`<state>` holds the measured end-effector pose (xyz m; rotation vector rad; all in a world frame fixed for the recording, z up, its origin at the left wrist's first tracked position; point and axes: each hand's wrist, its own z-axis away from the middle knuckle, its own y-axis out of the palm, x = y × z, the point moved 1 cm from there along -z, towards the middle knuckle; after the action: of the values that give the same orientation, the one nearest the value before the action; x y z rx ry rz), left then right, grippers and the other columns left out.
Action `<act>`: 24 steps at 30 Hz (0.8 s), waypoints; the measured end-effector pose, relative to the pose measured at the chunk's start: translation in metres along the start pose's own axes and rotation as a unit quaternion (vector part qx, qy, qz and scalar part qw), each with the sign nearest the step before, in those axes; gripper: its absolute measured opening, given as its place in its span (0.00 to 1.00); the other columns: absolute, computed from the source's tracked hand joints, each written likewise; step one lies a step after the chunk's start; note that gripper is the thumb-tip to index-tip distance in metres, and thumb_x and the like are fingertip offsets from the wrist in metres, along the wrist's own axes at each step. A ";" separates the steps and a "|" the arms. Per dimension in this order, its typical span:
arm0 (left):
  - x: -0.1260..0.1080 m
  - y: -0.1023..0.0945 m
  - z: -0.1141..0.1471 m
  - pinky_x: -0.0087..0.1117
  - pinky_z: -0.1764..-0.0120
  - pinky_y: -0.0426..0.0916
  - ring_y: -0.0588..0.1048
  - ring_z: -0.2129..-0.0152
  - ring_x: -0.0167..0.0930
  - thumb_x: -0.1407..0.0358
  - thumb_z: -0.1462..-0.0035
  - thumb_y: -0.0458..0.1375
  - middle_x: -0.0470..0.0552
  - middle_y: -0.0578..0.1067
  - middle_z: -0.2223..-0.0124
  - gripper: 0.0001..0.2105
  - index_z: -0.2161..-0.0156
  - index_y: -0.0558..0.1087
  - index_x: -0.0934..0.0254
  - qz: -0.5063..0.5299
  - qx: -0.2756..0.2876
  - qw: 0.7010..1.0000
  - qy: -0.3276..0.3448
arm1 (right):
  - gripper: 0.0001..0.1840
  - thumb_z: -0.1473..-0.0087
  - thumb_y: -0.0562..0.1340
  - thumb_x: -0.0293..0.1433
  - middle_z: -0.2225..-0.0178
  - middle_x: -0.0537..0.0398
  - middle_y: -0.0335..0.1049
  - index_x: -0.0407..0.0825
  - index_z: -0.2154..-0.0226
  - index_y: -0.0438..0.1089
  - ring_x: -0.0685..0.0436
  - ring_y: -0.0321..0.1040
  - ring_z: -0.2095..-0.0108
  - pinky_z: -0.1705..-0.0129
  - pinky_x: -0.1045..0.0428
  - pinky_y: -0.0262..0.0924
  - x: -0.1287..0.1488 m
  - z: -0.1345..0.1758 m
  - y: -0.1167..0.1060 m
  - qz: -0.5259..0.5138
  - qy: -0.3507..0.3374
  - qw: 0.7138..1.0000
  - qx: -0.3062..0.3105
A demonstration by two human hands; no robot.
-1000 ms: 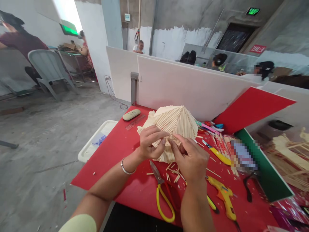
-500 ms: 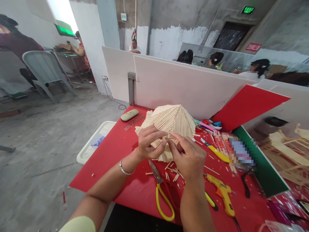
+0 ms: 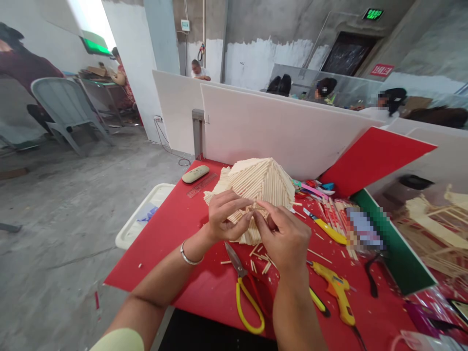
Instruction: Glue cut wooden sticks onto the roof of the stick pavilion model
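A model built of thin pale wooden sticks (image 3: 256,180), with sloping ridged faces, stands on the red tabletop. Over its near side my left hand (image 3: 228,214) and my right hand (image 3: 283,231) meet, thumbs and forefingers pinched close together. Whatever lies between the fingertips is too small and covered to make out. Scissors (image 3: 243,292) with yellow and red handles lie below the hands, among short cut sticks (image 3: 266,266). To the right of my right hand is a yellow glue gun (image 3: 336,290).
A yellow utility knife (image 3: 327,229) and bundled sticks lie to the right, by a green board (image 3: 395,243). At the table's far left are a spectacle case (image 3: 195,174) and a clear ruler (image 3: 202,185). White partition boards (image 3: 270,129) stand behind; several people sit beyond.
Both hands keep the same pinch at the model's near side. The view has shifted very slightly. A person beyond the partition has moved a little to the left.
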<state>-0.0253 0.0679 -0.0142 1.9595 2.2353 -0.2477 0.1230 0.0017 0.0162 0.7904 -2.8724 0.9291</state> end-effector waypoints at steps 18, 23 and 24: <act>0.001 -0.004 0.004 0.31 0.72 0.69 0.72 0.77 0.27 0.70 0.49 0.64 0.46 0.76 0.71 0.15 0.54 0.77 0.61 -0.023 0.025 0.999 -0.013 | 0.12 0.37 0.62 0.33 0.69 0.57 0.77 0.50 0.53 0.76 0.52 0.69 0.72 0.65 0.55 0.59 0.007 0.001 -0.003 -0.029 0.044 0.998 0.024; 0.004 0.001 0.004 0.30 0.74 0.68 0.72 0.79 0.27 0.71 0.50 0.65 0.45 0.75 0.73 0.16 0.54 0.77 0.61 -0.022 0.015 1.000 0.015 | 0.12 0.37 0.61 0.33 0.67 0.58 0.77 0.52 0.52 0.75 0.51 0.70 0.68 0.65 0.54 0.57 0.005 0.001 -0.006 -0.023 0.058 0.998 0.030; 0.005 0.002 0.004 0.30 0.74 0.68 0.72 0.79 0.27 0.71 0.50 0.65 0.46 0.75 0.73 0.16 0.54 0.77 0.61 -0.020 0.013 1.000 0.020 | 0.12 0.37 0.61 0.33 0.67 0.58 0.77 0.52 0.51 0.74 0.51 0.70 0.67 0.64 0.54 0.57 0.004 0.002 -0.007 -0.025 0.059 0.997 0.031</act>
<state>-0.0237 0.0717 -0.0191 1.9508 2.3099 -0.2475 0.1225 -0.0057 0.0191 0.7788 -2.7228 1.0282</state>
